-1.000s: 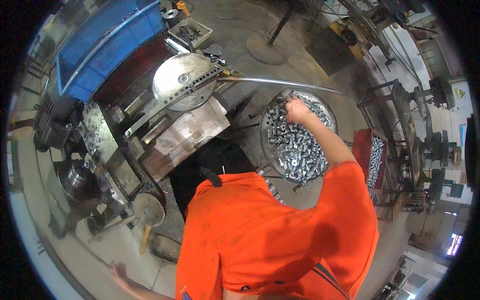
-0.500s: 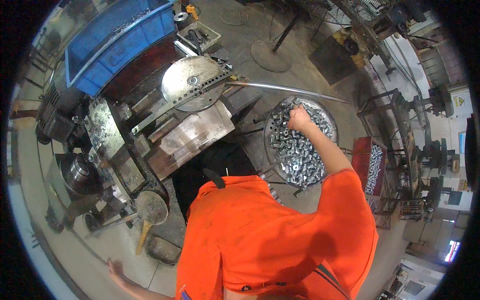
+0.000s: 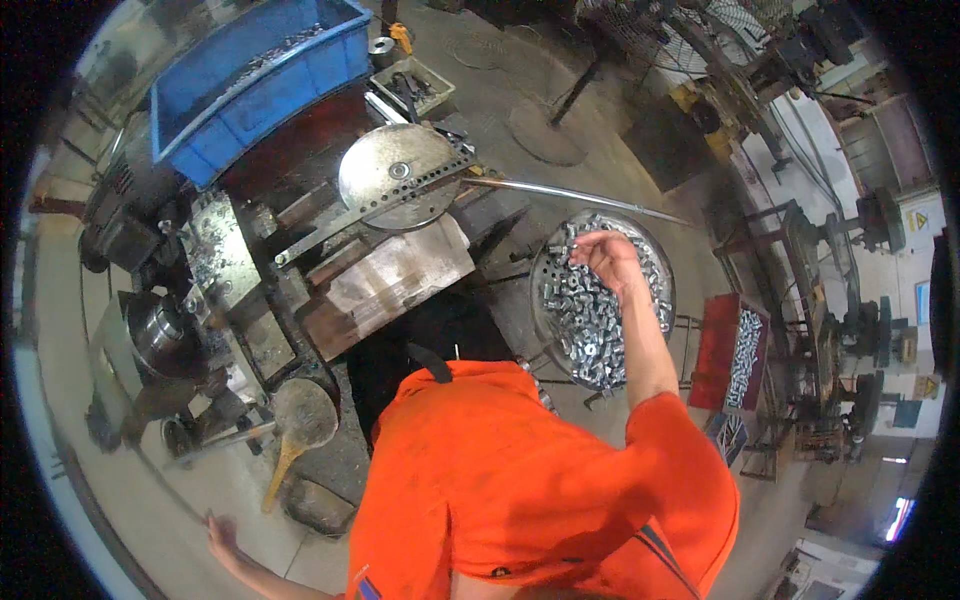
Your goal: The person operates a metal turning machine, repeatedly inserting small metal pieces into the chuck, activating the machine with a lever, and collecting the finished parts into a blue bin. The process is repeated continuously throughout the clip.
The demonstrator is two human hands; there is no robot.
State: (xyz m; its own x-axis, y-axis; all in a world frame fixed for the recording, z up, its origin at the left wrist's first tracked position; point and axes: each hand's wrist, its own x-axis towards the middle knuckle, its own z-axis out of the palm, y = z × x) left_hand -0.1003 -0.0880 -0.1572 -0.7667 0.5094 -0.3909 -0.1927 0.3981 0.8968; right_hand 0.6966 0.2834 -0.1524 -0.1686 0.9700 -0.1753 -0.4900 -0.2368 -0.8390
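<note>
My right hand [image 3: 612, 262] is over a round metal tray [image 3: 540, 318] heaped with small shiny metal fittings [image 3: 592, 325]. Its fingers are curled toward the thumb; whatever lies between them is too small to make out. Low at the left, my left hand [image 3: 222, 543] is held out with fingers apart, beside the end of a thin dark rod [image 3: 165, 482]. Whether it touches the rod cannot be made out. In front of me stands a bench fixture with a round metal disc [image 3: 375, 170] and a perforated flat bar [image 3: 335, 232] across it.
A blue crate [image 3: 265, 110] stands at the far left. A long shiny rod [image 3: 580, 195] reaches from the disc over the tray's far side. Right of the tray is a red bin [image 3: 712, 350] of metal parts. A round-headed, wooden-handled tool [image 3: 303, 413] lies near the left machine.
My right hand has lifted off the heap and drawn back slightly, its palm now turned more upward. The left hand stays in about the same place. The whole view has shifted slightly.
</note>
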